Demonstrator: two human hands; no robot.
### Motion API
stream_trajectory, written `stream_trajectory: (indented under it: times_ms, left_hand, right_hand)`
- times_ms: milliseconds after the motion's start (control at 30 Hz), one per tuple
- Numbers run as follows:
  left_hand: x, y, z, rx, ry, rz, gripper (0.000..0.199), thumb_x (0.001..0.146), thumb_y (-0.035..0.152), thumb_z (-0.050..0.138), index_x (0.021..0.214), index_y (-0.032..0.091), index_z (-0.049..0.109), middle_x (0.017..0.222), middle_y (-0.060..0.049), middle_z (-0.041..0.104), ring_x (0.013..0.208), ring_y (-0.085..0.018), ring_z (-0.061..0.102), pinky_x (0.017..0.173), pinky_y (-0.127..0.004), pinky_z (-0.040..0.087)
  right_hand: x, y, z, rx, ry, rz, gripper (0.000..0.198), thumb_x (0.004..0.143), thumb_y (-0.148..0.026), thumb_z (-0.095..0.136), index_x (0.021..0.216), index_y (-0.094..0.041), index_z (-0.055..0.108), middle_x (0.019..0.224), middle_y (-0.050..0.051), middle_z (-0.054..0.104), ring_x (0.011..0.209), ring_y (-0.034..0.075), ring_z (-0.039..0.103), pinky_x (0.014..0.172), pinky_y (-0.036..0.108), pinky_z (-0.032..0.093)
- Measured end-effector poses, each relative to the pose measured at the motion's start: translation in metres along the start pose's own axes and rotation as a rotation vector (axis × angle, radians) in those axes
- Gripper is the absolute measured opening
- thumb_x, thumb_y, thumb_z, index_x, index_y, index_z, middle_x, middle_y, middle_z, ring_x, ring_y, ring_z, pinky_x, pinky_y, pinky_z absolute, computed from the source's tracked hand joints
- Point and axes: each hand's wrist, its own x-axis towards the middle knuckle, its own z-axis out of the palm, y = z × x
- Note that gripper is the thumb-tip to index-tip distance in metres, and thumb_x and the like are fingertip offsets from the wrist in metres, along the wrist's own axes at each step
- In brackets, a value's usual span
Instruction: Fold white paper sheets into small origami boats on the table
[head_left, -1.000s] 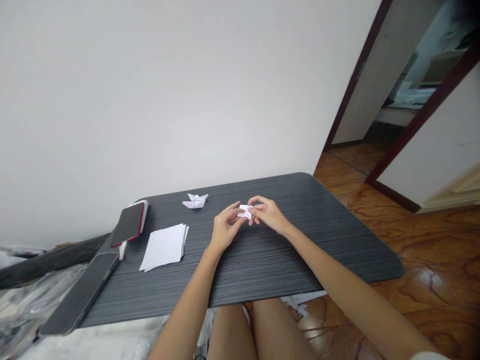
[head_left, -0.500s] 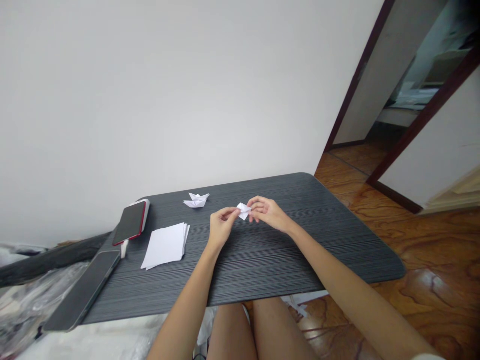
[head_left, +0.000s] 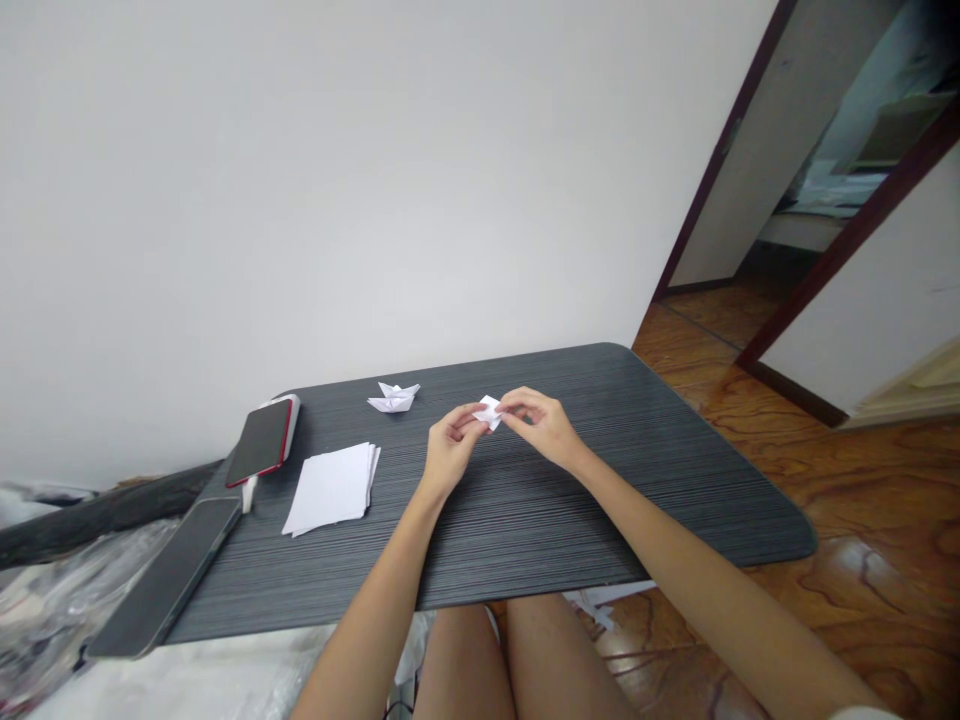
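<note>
A small piece of folded white paper [head_left: 490, 410] is held just above the table, between both hands. My left hand [head_left: 452, 440] pinches its left side, thumb against fingers. On the other side my right hand [head_left: 541, 425] grips the paper's right edge between thumb and fingertips. The fingers cover part of the folds. Farther back to the left, a folded paper boat [head_left: 394, 398] rests on the table. A stack of square white paper sheets [head_left: 330, 487] lies left of my left hand, its edges slightly uneven.
The dark table [head_left: 555, 540] stands against a white wall. At its left are a red-edged phone [head_left: 260, 442] on a white object and a long dark flat panel [head_left: 169, 580]. Plastic-wrapped items [head_left: 97, 590] lie beyond the left edge. A doorway opens at right.
My right fingers have closed onto the paper's right edge, and my left fingers have shifted slightly along its left side. The paper has turned a little. The boat and sheets stay put.
</note>
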Motion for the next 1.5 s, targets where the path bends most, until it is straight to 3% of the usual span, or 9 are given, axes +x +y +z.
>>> stream_trajectory:
  times_ms: [167,367,467,700,833,933,1100,1300,1500]
  left_hand:
    - [0.0004,-0.0027,-0.0024,0.093,0.079,0.031,0.022,0.064,0.029,0.063,0.079,0.013,0.064,0.084,-0.006,0.066,0.071,-0.016,0.061,0.066,-0.027,0.05]
    - [-0.0008,-0.0002,-0.0041,0.158,0.166,-0.021,0.021,0.061,0.03,0.066,0.072,0.013,0.066,0.064,-0.004,0.066,0.059,-0.016,0.062,0.062,-0.028,0.051]
    - [-0.0014,-0.0002,-0.0036,0.154,0.167,-0.029,0.021,0.062,0.031,0.065,0.071,0.012,0.065,0.062,-0.004,0.066,0.059,-0.016,0.062,0.061,-0.028,0.051]
    - [0.0009,-0.0041,-0.0032,0.09,0.073,-0.013,0.028,0.064,0.026,0.063,0.087,0.011,0.06,0.068,-0.004,0.064,0.057,-0.011,0.059,0.06,-0.024,0.049]
    - [0.001,-0.003,-0.0032,0.109,0.022,-0.015,0.027,0.066,0.022,0.06,0.091,0.012,0.059,0.065,-0.001,0.061,0.056,-0.01,0.057,0.056,-0.02,0.046]
    - [-0.0003,-0.0021,-0.0028,0.15,-0.041,0.003,0.021,0.068,0.02,0.057,0.088,0.013,0.059,0.064,0.001,0.057,0.052,-0.008,0.055,0.05,-0.018,0.042]
    - [-0.0031,-0.0057,0.0001,0.21,-0.092,-0.023,0.017,0.07,0.028,0.056,0.079,0.014,0.058,0.074,-0.002,0.058,0.051,-0.01,0.059,0.042,-0.018,0.04]
    - [-0.0017,-0.0046,0.0021,0.051,-0.1,-0.054,0.018,0.07,0.028,0.058,0.08,0.014,0.052,0.059,0.003,0.053,0.041,-0.009,0.056,0.037,-0.017,0.035]
    - [-0.001,-0.0012,-0.0008,-0.055,-0.24,-0.159,0.022,0.071,0.029,0.058,0.083,0.01,0.054,0.059,-0.001,0.057,0.045,-0.011,0.057,0.042,-0.018,0.035]
  right_hand:
    - [0.0014,0.0014,0.0019,0.061,0.034,0.019,0.015,0.068,-0.032,0.06,0.07,-0.017,0.062,0.081,0.006,0.057,0.076,0.015,0.054,0.065,0.028,0.046]
    - [0.0021,0.0008,0.0051,0.228,0.067,0.273,0.023,0.059,-0.034,0.067,0.069,-0.015,0.059,0.072,0.004,0.061,0.065,0.014,0.056,0.067,0.031,0.047]
    - [0.0023,-0.0003,0.005,0.285,0.092,0.312,0.024,0.056,-0.034,0.069,0.065,-0.014,0.059,0.073,0.004,0.062,0.067,0.014,0.057,0.07,0.032,0.047]
    - [0.0018,0.0004,0.004,0.289,0.094,0.366,0.023,0.055,-0.03,0.069,0.06,-0.014,0.054,0.07,0.003,0.061,0.064,0.012,0.056,0.069,0.029,0.045]
    - [0.0007,0.0029,0.0041,0.37,0.077,0.39,0.032,0.053,-0.023,0.07,0.073,-0.018,0.046,0.063,-0.003,0.059,0.058,0.01,0.055,0.061,0.025,0.044]
    - [-0.0002,0.0044,0.0034,0.41,0.026,0.388,0.042,0.054,-0.019,0.069,0.084,-0.02,0.04,0.059,-0.006,0.057,0.053,0.009,0.053,0.054,0.022,0.041]
    - [-0.0014,0.0057,0.0023,0.391,-0.042,0.397,0.039,0.055,-0.018,0.068,0.084,-0.02,0.041,0.055,-0.007,0.055,0.049,0.008,0.05,0.051,0.02,0.038]
    - [-0.0031,0.0019,0.0021,0.433,-0.192,0.523,0.036,0.063,-0.025,0.064,0.093,-0.017,0.046,0.053,-0.005,0.056,0.045,0.008,0.049,0.046,0.02,0.037]
    - [-0.0023,-0.0033,0.0009,0.42,-0.223,0.419,0.031,0.067,-0.022,0.062,0.095,-0.016,0.049,0.047,-0.007,0.052,0.04,0.006,0.047,0.042,0.017,0.033]
